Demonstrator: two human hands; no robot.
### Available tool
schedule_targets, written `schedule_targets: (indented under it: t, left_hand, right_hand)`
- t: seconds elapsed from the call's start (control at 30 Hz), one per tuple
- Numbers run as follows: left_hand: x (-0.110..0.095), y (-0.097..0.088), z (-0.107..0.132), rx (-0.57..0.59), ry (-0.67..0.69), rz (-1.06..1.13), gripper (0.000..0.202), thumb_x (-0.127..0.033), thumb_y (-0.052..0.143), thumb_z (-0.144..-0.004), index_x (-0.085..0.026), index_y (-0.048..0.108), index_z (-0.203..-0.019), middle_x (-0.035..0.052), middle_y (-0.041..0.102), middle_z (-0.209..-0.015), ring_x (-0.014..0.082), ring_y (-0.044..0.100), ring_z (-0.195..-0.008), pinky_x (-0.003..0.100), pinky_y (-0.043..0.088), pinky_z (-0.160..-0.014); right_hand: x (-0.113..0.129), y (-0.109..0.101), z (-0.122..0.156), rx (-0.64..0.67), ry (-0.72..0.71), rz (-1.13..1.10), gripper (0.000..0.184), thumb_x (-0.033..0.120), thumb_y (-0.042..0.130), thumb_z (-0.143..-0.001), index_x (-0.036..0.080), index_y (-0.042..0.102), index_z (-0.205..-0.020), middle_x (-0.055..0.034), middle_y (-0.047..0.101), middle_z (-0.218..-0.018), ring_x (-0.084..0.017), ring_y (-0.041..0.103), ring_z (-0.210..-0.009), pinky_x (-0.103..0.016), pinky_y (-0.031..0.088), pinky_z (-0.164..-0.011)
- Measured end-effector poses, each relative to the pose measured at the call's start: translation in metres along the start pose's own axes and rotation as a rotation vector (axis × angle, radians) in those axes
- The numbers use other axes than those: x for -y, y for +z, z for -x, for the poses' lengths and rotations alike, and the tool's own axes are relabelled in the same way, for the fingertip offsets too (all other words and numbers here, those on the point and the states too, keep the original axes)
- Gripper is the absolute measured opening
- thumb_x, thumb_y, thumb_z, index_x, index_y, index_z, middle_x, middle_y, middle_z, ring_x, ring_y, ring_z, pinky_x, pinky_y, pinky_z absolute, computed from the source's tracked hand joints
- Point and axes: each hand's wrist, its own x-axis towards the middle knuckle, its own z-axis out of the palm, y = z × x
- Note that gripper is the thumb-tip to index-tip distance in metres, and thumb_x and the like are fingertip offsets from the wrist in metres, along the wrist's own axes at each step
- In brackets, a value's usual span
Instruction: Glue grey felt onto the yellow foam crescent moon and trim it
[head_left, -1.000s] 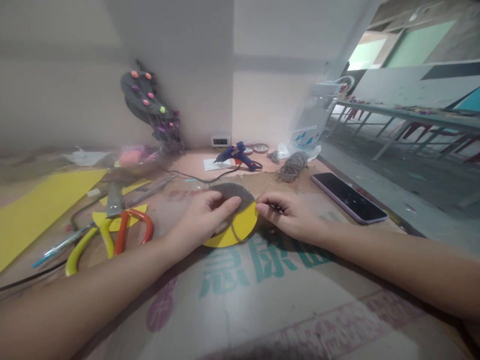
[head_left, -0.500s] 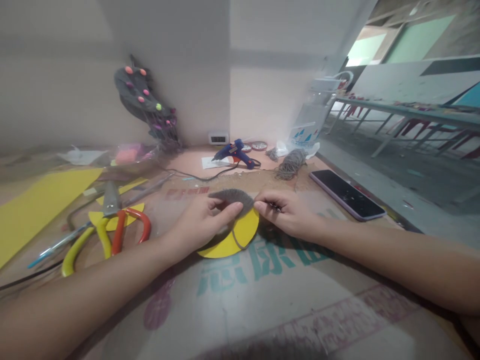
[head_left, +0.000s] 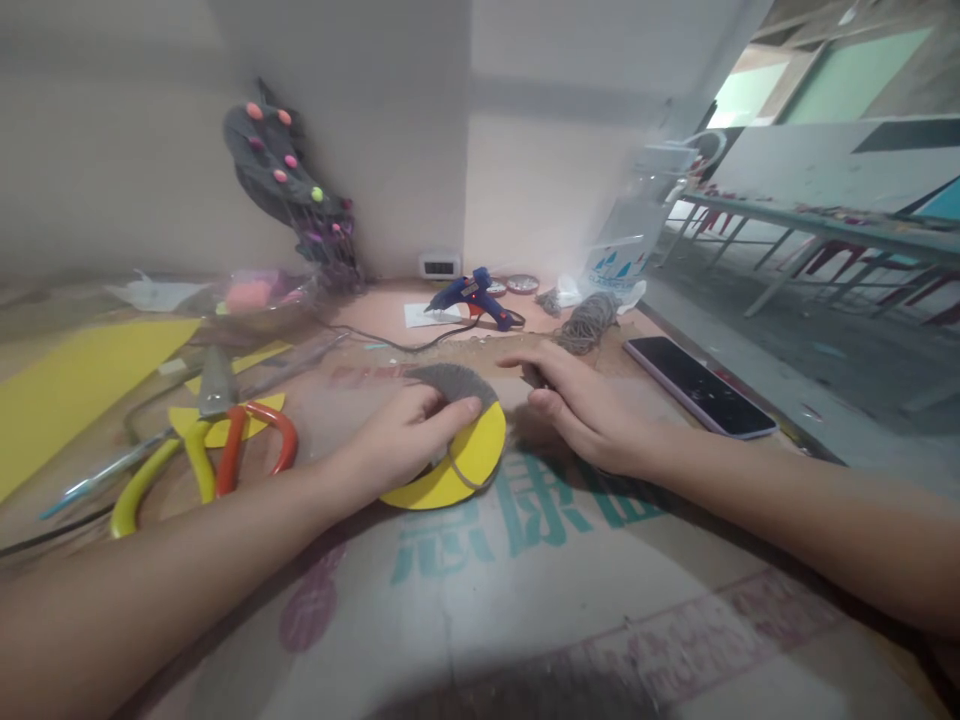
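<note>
A round yellow card piece [head_left: 480, 447] has grey yarn [head_left: 455, 381] wound closely over its upper part. One loose strand of the yarn crosses the yellow face. My left hand [head_left: 409, 430] pinches the piece at its left side, thumb on top, and hides part of its middle. To the right, apart from the card, my right hand [head_left: 581, 405] has its index finger stretched out and the other fingers curled. Something small and dark shows between thumb and fingers there; I cannot make out what it is.
Scissors with red and yellow handles [head_left: 234, 450] lie at left, near yellow card [head_left: 90, 390] and a pen [head_left: 105, 478]. Behind are a blue glue gun [head_left: 472, 293], a small clock [head_left: 440, 265] and a grey yarn skein [head_left: 590, 322]. A phone [head_left: 697, 385] lies right.
My right hand has let go of the card's upper right edge, and its index finger has straightened. The card and left hand have shifted slightly left in view.
</note>
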Motion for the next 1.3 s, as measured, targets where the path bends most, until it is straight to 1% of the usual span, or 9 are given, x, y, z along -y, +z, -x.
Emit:
schedule_targets:
  t: [0.1,0.23,0.33,0.4,0.53,0.67,0.77,0.9,1.3]
  left_hand:
    - [0.002,0.000,0.000,0.032,0.006,0.013,0.042,-0.053,0.051,-0.081,-0.017,0.052,-0.060,-0.0018,0.050,-0.056,0.0123,0.046,-0.053,0.023,0.033,-0.045]
    - [0.007,0.001,-0.002,0.085,0.108,0.061,0.039,-0.050,0.050,-0.084,-0.015,0.064,-0.074,0.0029,0.066,-0.075,0.0174,0.058,-0.069,0.026,0.044,-0.058]
    - [0.009,0.002,-0.003,0.075,0.120,0.078,0.038,-0.049,0.052,-0.083,-0.015,0.070,-0.082,0.0045,0.070,-0.083,0.0199,0.062,-0.074,0.028,0.048,-0.064]
    - [0.008,0.002,-0.003,0.067,0.122,0.095,0.036,-0.047,0.054,-0.082,-0.016,0.071,-0.086,0.0043,0.073,-0.086,0.0208,0.064,-0.075,0.029,0.049,-0.066]
    - [0.003,0.001,-0.002,0.077,0.130,0.072,0.033,-0.045,0.053,-0.083,-0.018,0.071,-0.088,0.0034,0.074,-0.089,0.0214,0.065,-0.080,0.027,0.049,-0.068]
    - [0.001,0.000,0.000,0.080,0.090,-0.001,0.037,-0.047,0.051,-0.083,-0.016,0.072,-0.086,0.0051,0.074,-0.088,0.0223,0.065,-0.079,0.028,0.048,-0.067]
    - [0.002,0.000,0.000,0.067,0.085,-0.024,0.038,-0.048,0.051,-0.082,-0.016,0.072,-0.086,0.0056,0.074,-0.088,0.0230,0.065,-0.080,0.029,0.048,-0.067]
    - [0.003,0.000,0.000,0.066,0.129,-0.039,0.036,-0.046,0.051,-0.084,-0.016,0.071,-0.085,0.0048,0.074,-0.087,0.0223,0.065,-0.080,0.029,0.048,-0.068]
    - [0.002,0.000,0.000,0.057,0.150,-0.020,0.033,-0.044,0.052,-0.083,-0.018,0.071,-0.087,0.0036,0.075,-0.089,0.0228,0.066,-0.082,0.028,0.050,-0.069]
  right_hand:
    - [-0.005,0.002,-0.001,0.011,-0.010,0.089,0.036,0.029,0.039,-0.098,0.015,0.050,-0.130,-0.0139,0.061,-0.119,-0.023,0.057,-0.105,-0.038,0.046,-0.089]
    - [-0.002,-0.004,-0.002,0.044,-0.005,0.202,0.038,0.028,0.041,-0.098,0.014,0.051,-0.132,-0.0145,0.063,-0.119,-0.024,0.058,-0.106,-0.037,0.046,-0.089]
    - [0.004,-0.011,-0.001,0.085,-0.036,0.280,0.040,0.030,0.038,-0.099,0.013,0.051,-0.133,-0.0144,0.065,-0.110,-0.024,0.059,-0.098,-0.036,0.047,-0.082]
    - [0.005,-0.013,-0.001,0.090,-0.080,0.308,0.038,0.031,0.038,-0.099,0.013,0.055,-0.127,-0.0121,0.066,-0.099,-0.022,0.059,-0.088,-0.034,0.045,-0.074]
    - [0.002,-0.012,-0.001,0.083,-0.171,0.387,0.030,0.028,0.040,-0.098,0.014,0.064,-0.111,-0.0073,0.063,-0.080,-0.020,0.054,-0.074,-0.030,0.035,-0.064]
    - [-0.005,-0.012,0.000,0.086,-0.215,0.435,0.029,0.027,0.040,-0.098,0.015,0.066,-0.105,-0.0057,0.059,-0.074,-0.019,0.050,-0.070,-0.031,0.029,-0.062]
    - [-0.006,-0.013,0.001,0.085,-0.227,0.447,0.031,0.029,0.039,-0.098,0.016,0.066,-0.106,-0.0054,0.058,-0.074,-0.018,0.048,-0.070,-0.031,0.028,-0.062]
    - [-0.004,-0.013,0.000,0.112,-0.244,0.480,0.031,0.029,0.039,-0.099,0.016,0.066,-0.105,-0.0054,0.058,-0.074,-0.018,0.047,-0.069,-0.031,0.028,-0.063]
    - [-0.005,-0.011,0.001,0.112,-0.220,0.466,0.033,0.029,0.038,-0.098,0.015,0.067,-0.106,-0.0060,0.059,-0.074,-0.018,0.048,-0.070,-0.031,0.029,-0.063]
